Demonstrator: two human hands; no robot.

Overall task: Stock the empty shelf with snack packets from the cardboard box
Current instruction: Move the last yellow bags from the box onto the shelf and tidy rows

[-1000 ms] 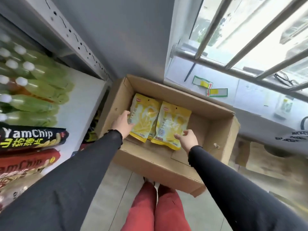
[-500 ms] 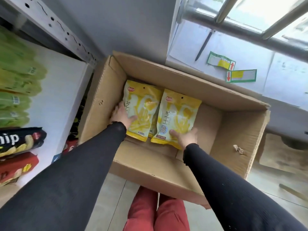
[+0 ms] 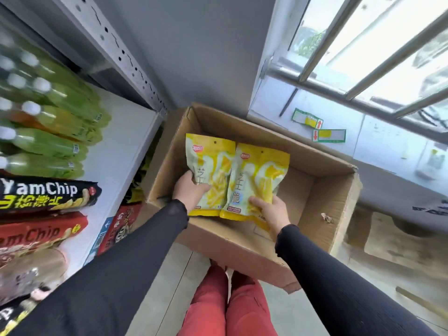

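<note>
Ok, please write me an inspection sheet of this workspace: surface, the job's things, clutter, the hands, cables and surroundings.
Surface: pale tiled floor; the cardboard box stands on it, open.
Job's things: two yellow snack packets, the left packet and the right packet, side by side over the box; the box floor beside them is bare.
Clutter: a small scrap on the box's inner wall; two green-edged labels on the sill.
Hands: left hand has a grip on the left packet's lower part; right hand grips the right packet's lower part.
Cables: nothing seen.
Surroundings: shelf at left with green bottles and YamChip packs; barred window at right.
</note>
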